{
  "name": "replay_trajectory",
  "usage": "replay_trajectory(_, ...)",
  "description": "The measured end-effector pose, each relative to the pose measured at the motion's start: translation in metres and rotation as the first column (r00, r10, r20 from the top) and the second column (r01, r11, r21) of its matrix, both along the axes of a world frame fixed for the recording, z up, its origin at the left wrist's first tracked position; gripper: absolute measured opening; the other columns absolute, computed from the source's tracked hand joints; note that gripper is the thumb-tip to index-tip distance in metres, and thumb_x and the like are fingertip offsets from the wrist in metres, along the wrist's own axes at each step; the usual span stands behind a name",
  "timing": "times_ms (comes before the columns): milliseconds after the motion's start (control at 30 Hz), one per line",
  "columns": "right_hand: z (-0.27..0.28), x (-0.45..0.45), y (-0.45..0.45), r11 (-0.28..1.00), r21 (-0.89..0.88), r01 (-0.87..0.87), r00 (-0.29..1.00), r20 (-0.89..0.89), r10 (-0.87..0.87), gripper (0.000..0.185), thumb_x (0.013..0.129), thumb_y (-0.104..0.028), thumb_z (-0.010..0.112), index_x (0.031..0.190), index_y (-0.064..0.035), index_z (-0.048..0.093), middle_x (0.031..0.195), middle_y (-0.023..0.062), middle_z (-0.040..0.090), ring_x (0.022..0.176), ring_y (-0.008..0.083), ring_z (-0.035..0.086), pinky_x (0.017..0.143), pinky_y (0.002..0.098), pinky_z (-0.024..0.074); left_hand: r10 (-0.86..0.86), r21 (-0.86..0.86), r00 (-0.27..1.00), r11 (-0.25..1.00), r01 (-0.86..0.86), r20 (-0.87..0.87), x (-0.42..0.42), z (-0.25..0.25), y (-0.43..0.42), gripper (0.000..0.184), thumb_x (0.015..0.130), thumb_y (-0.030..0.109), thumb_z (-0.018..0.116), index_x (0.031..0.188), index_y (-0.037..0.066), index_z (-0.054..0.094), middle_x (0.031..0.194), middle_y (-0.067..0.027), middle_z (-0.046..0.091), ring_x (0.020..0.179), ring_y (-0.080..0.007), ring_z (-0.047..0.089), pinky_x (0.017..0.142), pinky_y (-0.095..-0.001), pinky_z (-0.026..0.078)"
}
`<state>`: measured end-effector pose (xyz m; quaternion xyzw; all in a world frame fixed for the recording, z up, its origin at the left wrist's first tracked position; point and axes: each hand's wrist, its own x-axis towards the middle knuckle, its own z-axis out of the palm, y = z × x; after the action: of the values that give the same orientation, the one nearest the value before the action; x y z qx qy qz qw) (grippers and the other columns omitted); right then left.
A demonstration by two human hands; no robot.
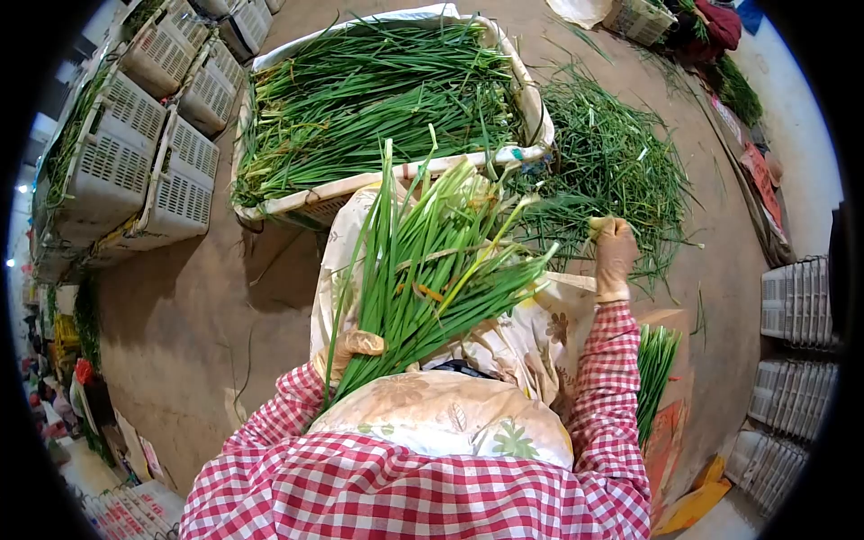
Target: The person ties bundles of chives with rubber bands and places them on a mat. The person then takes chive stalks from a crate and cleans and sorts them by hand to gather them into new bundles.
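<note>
Checked shirt (414,486) front nearest, we have a bundle of green stalks (432,261) across our floral apron (432,405), before the crate's (533,106) near edge. Our left hand (346,353) grips its lower end; our right hand (615,247) is curled beside the loose heap (621,153), contents unclear.

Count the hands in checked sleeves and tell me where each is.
2: the left hand grips the near end of the green bunch; the right hand is curled by the near side of the loose pile. Neither is hidden.
</note>
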<state>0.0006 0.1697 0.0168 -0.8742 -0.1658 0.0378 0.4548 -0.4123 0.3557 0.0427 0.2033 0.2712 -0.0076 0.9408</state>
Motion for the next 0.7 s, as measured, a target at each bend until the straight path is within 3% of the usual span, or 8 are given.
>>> replay_trajectory(100,0.051,-0.028,-0.006,0.885,-0.455,-0.101,0.993,-0.098,0.063,0.027,0.095,-0.022,0.044,0.108,-0.0027,0.057,0.069,0.0072,0.063,0.056,0.0128,0.057,0.049,0.0294,0.0452,-0.066,-0.005,0.997,0.998,0.066,0.038,0.035,0.037,0.003,0.054,0.076,0.003,0.066,0.126,-0.002,0.048,0.105,-0.0133,0.064,0.091,-0.0166,0.063,0.082,-0.0289,0.052)
replay_trajectory(167,0.015,-0.039,-0.031,0.836,-0.277,-0.474,0.877,-0.232,0.42,0.034,0.094,-0.029,0.043,0.115,-0.005,0.052,0.07,0.0079,0.061,0.064,0.0174,0.059,0.051,0.0322,0.0465,-0.147,0.019,0.986,0.989,0.146,0.081,0.065,0.06,0.005,0.057,0.075,0.003,0.067,0.128,-0.001,0.046,0.104,-0.0123,0.064,0.09,-0.0159,0.063,0.081,-0.0281,0.052)
replay_trajectory(233,0.103,-0.094,-0.024,0.69,0.077,-0.72,0.41,-0.755,0.512,0.042,0.095,-0.031,0.049,0.124,0.0,0.05,0.107,0.0115,0.064,0.097,0.0171,0.061,0.08,0.0296,0.0482,-0.275,0.146,0.945,0.957,0.25,0.179,0.097,0.064,0.011,0.061,0.075,0.003,0.067,0.131,0.001,0.043,0.104,-0.0133,0.064,0.09,-0.016,0.063,0.079,-0.0287,0.053)
replay_trajectory(300,0.075,-0.121,-0.048,0.547,0.695,-0.466,0.176,-0.533,0.828,0.067,0.087,-0.049,0.056,0.132,-0.0013,0.043,0.125,0.0114,0.055,0.11,0.0218,0.055,0.09,0.0343,0.044,-0.452,0.356,0.863,0.863,0.359,0.224,0.128,0.047,0.016,0.055,0.078,0.006,0.066,0.129,0.002,0.046,0.104,-0.0134,0.065,0.088,-0.0166,0.064,0.079,-0.029,0.053)
replay_trajectory(400,0.084,-0.145,-0.047,0.68,0.733,-0.024,0.585,-0.541,0.604,0.078,0.085,-0.055,0.055,0.136,0.0001,0.034,0.122,0.0129,0.054,0.106,0.0218,0.055,0.093,0.0368,0.0418,-0.433,0.255,0.813,0.899,0.357,0.389,0.195,0.068,-0.019,0.042,0.081,0.009,0.065,0.12,0.002,0.052,0.099,-0.0107,0.066,0.084,-0.0129,0.064,0.075,-0.0281,0.054)
replay_trajectory(533,0.099,-0.102,-0.044,0.952,0.295,-0.084,0.832,-0.504,0.23,0.052,0.09,-0.05,0.053,0.115,-0.0046,0.054,0.102,0.0049,0.058,0.088,0.0128,0.055,0.08,0.028,0.0451,-0.386,0.115,0.854,0.922,0.37,0.348,0.275,0.04,-0.083,0.032,0.087,0.027,0.062,0.11,0.005,0.056,0.103,-0.0052,0.063,0.09,-0.0119,0.06,0.078,-0.0295,0.052)
replay_trajectory(567,0.096,-0.094,-0.036,0.876,0.476,0.077,0.832,-0.514,0.207,0.049,0.094,-0.045,0.047,0.11,0.0006,0.055,0.098,0.0093,0.062,0.087,0.0171,0.059,0.076,0.0277,0.0485,-0.348,0.063,0.909,0.937,0.343,0.228,0.289,0.041,-0.099,0.036,0.088,0.033,0.06,0.11,0.005,0.058,0.106,-0.0054,0.062,0.092,-0.014,0.059,0.08,-0.0301,0.05)
replay_trajectory(700,0.067,0.0,-0.093,0.792,-0.419,-0.443,0.896,-0.178,0.407,0.052,0.096,-0.042,0.044,0.123,0.0024,0.049,0.105,0.02,0.061,0.093,0.0267,0.061,0.079,0.0323,0.048,-0.208,0.016,0.974,0.978,0.21,-0.085,0.336,0.032,-0.153,0.056,0.09,0.049,0.051,0.124,0.005,0.051,0.115,-0.0106,0.058,0.098,-0.0182,0.058,0.081,-0.034,0.05)
